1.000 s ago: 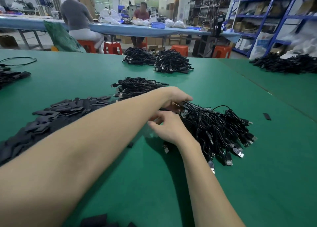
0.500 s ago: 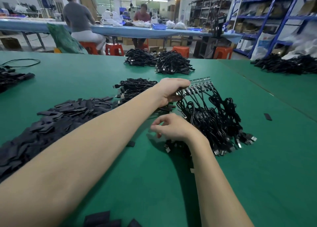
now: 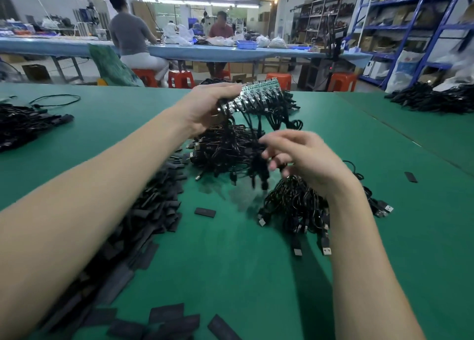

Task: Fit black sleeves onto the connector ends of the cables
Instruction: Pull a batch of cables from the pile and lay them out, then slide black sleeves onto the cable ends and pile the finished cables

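My left hand point(image 3: 209, 106) holds up a row of connector ends point(image 3: 259, 94) joined in a strip, and their black cables point(image 3: 246, 144) hang down from it to the table. Below and to the right, my right hand point(image 3: 300, 157) hovers among the hanging cables with its fingers spread and blurred; I cannot tell whether it grips any. A heap of cables with USB plugs point(image 3: 297, 206) lies under that hand. Flat black sleeves point(image 3: 143, 219) are piled at the left, beside my left forearm.
The green table point(image 3: 230, 262) carries loose sleeves point(image 3: 204, 212) near the middle and front edge, plus other cable heaps at the far left point(image 3: 20, 124) and far right point(image 3: 431, 99). Two people sit at a blue bench point(image 3: 205, 51) behind, with red stools point(image 3: 180, 79).
My left hand has lifted the strip of connector ends up off the pile and toward me. My right hand has risen from the table into the hanging cables.
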Demonstrator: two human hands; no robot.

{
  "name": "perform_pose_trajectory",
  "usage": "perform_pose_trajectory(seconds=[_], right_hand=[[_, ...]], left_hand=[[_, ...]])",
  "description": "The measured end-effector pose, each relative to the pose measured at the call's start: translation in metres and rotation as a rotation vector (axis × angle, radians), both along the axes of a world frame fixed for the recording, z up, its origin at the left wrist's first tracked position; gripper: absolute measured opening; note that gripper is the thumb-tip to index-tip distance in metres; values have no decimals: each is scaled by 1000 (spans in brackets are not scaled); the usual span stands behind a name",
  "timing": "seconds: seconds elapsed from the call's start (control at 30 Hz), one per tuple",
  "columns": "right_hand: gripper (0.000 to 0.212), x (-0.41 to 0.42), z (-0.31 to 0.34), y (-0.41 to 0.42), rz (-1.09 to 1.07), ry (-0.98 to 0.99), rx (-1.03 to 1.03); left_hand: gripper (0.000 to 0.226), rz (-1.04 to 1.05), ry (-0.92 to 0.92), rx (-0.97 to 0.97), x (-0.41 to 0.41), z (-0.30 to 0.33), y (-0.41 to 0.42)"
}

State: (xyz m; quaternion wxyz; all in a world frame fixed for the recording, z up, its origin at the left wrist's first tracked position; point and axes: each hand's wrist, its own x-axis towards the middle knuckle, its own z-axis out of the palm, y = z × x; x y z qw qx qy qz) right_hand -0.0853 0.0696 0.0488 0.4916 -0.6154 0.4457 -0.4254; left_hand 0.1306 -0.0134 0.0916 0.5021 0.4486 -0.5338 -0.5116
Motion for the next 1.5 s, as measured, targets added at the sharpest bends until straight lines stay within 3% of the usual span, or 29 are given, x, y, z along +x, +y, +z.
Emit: perform_pose_trajectory(seconds=[0.17, 0.33, 0.43, 0.53, 0.67, 0.8, 0.9, 0.97, 1.07, 1.23, 1.5], right_hand=[[15, 6, 8, -5, -482, 40, -334], [33, 7, 4, -6, -184, 60, -127], [36, 15, -15, -12, -42, 34, 33], [30, 26, -40, -18, -51, 132, 130], [26, 35, -64, -24, -136, 157, 225], [26, 39, -71, -28, -170, 190, 214], [18, 39, -73, -29, -187, 212, 173], [16, 38, -74, -31, -194, 162, 172], [23, 38, -74, -32, -175, 61, 235], [25, 37, -74, -34, -169, -47, 318], [29, 38, -75, -34, -133, -134, 378]], left_hand=[[11, -117, 64, 33, 36, 7, 25], [50, -287, 158, 212, 69, -7, 45], [54, -307, 82, 404, 81, -41, 48], [39, -262, 49, 496, 85, -82, 48], [34, -184, -206, 408, 82, -120, 44], [6, -157, -496, 277, 76, -126, 37], [7, -209, -665, 193, 72, -118, 31], [27, -190, -686, 123, 63, -114, 29], [47, 17, -639, -90, 35, -111, 22], [64, 208, -874, -220, -14, -115, 18], [65, 286, -726, -274, -25, -133, 26]])
